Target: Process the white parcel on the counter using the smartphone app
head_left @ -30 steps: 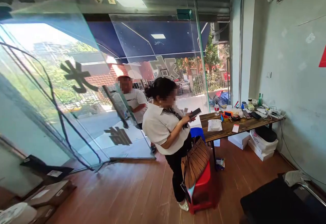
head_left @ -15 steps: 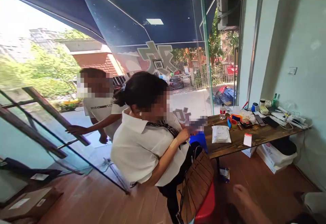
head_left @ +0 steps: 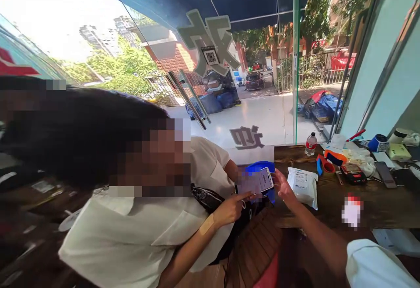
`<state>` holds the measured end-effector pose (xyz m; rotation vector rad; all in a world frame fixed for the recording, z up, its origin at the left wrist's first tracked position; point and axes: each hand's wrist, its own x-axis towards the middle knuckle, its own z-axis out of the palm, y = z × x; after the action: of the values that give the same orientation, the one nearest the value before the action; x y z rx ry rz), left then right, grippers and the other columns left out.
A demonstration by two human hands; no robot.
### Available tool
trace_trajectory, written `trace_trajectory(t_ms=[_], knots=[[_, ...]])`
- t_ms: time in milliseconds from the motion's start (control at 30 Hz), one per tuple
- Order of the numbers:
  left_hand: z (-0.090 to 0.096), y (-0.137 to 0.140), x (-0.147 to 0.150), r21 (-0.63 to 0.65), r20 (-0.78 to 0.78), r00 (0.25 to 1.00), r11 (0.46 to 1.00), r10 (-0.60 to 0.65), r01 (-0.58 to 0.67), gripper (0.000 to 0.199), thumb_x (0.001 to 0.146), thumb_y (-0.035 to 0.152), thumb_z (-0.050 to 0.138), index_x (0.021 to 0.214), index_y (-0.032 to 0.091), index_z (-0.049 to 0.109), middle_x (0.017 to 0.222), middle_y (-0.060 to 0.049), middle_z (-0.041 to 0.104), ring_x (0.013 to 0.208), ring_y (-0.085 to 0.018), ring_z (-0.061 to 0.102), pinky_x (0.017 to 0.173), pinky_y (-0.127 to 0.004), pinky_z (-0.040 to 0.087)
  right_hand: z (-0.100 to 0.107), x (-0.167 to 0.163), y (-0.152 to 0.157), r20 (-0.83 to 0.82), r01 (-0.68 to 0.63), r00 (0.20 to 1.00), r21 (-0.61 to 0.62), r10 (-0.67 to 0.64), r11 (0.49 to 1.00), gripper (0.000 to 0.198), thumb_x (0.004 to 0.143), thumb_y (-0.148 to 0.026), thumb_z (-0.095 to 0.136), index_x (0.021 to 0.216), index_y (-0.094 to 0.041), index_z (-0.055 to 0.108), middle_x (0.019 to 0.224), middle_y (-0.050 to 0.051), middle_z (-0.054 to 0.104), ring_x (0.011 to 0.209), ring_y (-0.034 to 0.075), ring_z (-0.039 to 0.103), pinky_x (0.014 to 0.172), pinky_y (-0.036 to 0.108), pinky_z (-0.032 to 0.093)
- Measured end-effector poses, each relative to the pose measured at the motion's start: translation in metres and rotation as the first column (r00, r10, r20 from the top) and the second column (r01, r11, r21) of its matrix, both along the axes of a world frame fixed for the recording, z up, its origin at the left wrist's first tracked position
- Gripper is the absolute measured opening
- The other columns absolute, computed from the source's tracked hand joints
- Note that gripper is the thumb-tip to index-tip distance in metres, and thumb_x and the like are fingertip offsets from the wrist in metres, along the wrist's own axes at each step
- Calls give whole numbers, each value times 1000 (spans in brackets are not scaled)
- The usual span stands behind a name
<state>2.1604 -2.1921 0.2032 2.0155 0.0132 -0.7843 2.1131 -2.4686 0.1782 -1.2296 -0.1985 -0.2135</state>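
Note:
My right hand (head_left: 285, 186) reaches in from the lower right over the wooden table (head_left: 292, 221). Its fingers are apart with nothing in them, beside the right edge of a smartphone (head_left: 265, 179); whether they touch it I cannot tell. A person in a white shirt (head_left: 138, 240) holds that phone and points at its screen with one finger (head_left: 244, 196). Just right of my hand lies a white plastic parcel (head_left: 302, 186). A blurred-out card or phone with a red top (head_left: 352, 211) rests farther right. My left hand is out of view.
A water bottle (head_left: 310, 144), orange tape dispenser (head_left: 335, 157), black-and-red device (head_left: 353, 174) and dark phone (head_left: 386, 175) crowd the table's back. A brown pleated bag (head_left: 252, 246) sits below the phone, against the person. Behind stands a glass door with a metal handle (head_left: 187, 100).
My right hand has come up from low over the floor to beside the phone. The view has moved closer to the seated person and table. The person by the door handle no longer shows there.

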Motion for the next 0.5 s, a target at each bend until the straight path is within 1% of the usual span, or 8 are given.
trace_trajectory(t_ms=[67,100,167,233,300,367,433,500], knots=[[8,-2,-9,-104,-102,995,994,21,-32,58,100,22,16,146,11,50,53,11,29,47,-4,30,54,-24,29,20,12,16,75,-21,997,25,20,999,119,58,-97,64,151,-27,40,144,16,52,134,35,49,102,45,48],[13,-3,-12,-142,-145,989,988,33,-53,61,99,21,13,147,12,50,53,11,26,47,-4,28,53,-24,27,29,15,25,100,-25,995,41,20,999,116,61,-98,61,151,-28,40,145,15,52,135,34,48,103,45,47],[25,-7,-18,-208,-218,975,973,51,-97,64,98,22,9,146,13,51,52,11,24,46,-4,26,52,-25,25,45,18,39,127,-10,992,79,-1,997,106,67,-98,55,148,-29,43,143,13,54,132,33,51,103,43,48],[37,-11,-21,-272,-274,960,952,59,-137,64,98,20,9,144,13,54,51,11,24,45,-4,25,52,-24,22,56,19,48,127,42,990,117,-57,992,95,72,-95,52,138,-27,52,135,12,59,123,32,57,101,43,49],[48,-15,-24,-337,-309,949,925,64,-172,59,100,18,14,141,10,56,51,11,26,45,-4,25,52,-22,22,65,20,54,108,137,982,160,-156,978,80,76,-90,54,122,-25,61,120,12,66,111,31,62,97,43,50],[58,-18,-26,-396,-325,943,896,70,-203,51,103,19,22,136,6,59,52,11,32,44,-5,26,52,-21,23,71,21,56,82,229,965,206,-250,951,62,80,-80,58,105,-24,64,106,10,69,100,29,65,93,42,51],[66,-20,-29,-440,-333,940,870,71,-221,47,103,16,26,130,3,61,52,11,36,43,-4,28,51,-21,24,77,21,56,57,288,949,237,-309,928,48,80,-69,64,95,-23,65,95,7,70,92,27,65,90,40,51],[75,-23,-34,-477,-331,941,848,69,-230,48,101,10,23,125,1,64,51,11,35,42,-4,30,50,-20,24,83,19,54,42,312,942,254,-333,915,38,80,-59,67,91,-22,66,87,6,71,86,25,65,86,39,51]])
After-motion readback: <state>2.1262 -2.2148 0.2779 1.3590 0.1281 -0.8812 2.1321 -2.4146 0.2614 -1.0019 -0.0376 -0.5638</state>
